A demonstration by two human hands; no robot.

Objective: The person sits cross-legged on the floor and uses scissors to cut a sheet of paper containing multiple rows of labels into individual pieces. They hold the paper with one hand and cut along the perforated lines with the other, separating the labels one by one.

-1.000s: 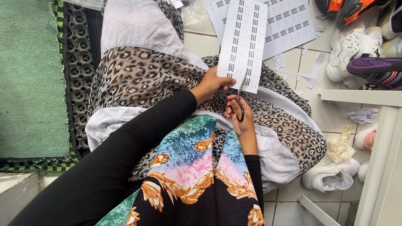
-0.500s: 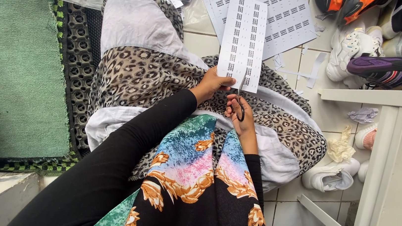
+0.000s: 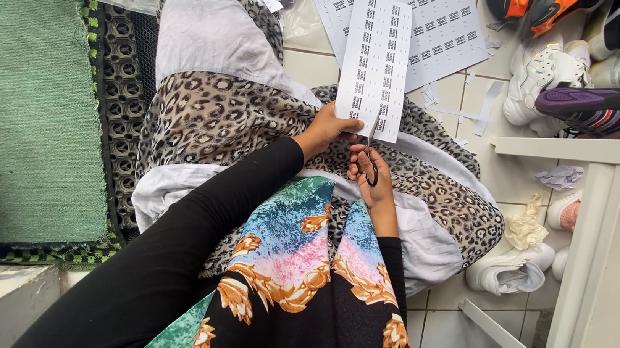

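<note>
Bare tiled floor lies open just right of the lap. Farther right, the white shelf frame and piled sneakers block passage. Ahead, printed label sheets cover the tiles; left, the green mat lies flat.

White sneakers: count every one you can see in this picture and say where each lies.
3 clear ones: a white sneaker upper right by the dark shoes, another on tiles beside the shelf frame, a third half hidden behind it. More may be hidden.

I see long black sleeves, a leopard-print skirt, and a teal-pink floral scarf with orange blooms.
</note>
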